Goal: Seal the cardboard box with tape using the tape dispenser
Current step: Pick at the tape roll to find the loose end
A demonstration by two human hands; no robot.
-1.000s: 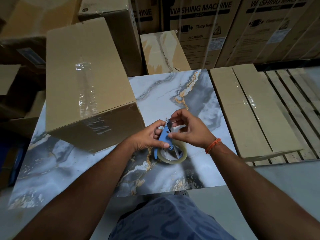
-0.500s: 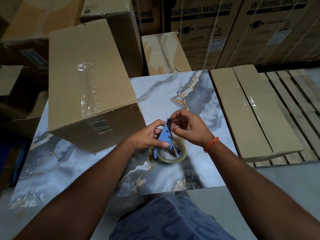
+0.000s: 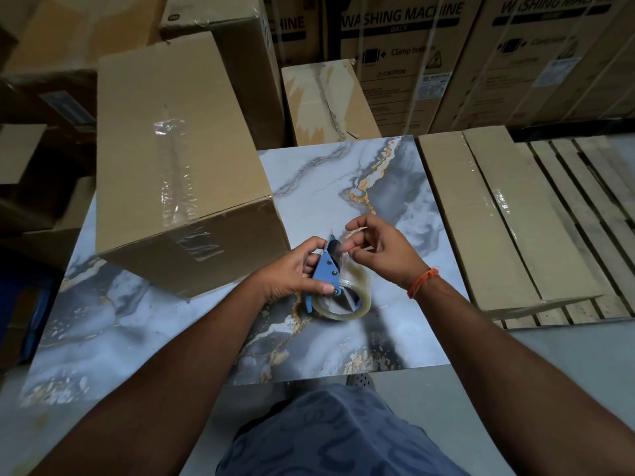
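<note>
A brown cardboard box (image 3: 171,139) lies on the left half of the marble-patterned table (image 3: 343,173), with a wrinkled strip of clear tape along its top seam and over its near face. My left hand (image 3: 292,269) grips the blue tape dispenser (image 3: 328,266), which carries a roll of clear tape (image 3: 357,309) resting on the table. My right hand (image 3: 381,247) pinches the loose end of the tape (image 3: 355,231) between thumb and forefinger, lifted just right of the dispenser's blade.
Flat cardboard packs (image 3: 494,214) lie on a wooden pallet (image 3: 591,187) to the right. Large washing machine cartons (image 3: 429,53) and other boxes (image 3: 326,101) stand behind the table. More cartons (image 3: 41,149) crowd the left side.
My right hand has pulled the tape end up and to the right, away from the dispenser's blade. The left hand keeps its hold on the dispenser.
</note>
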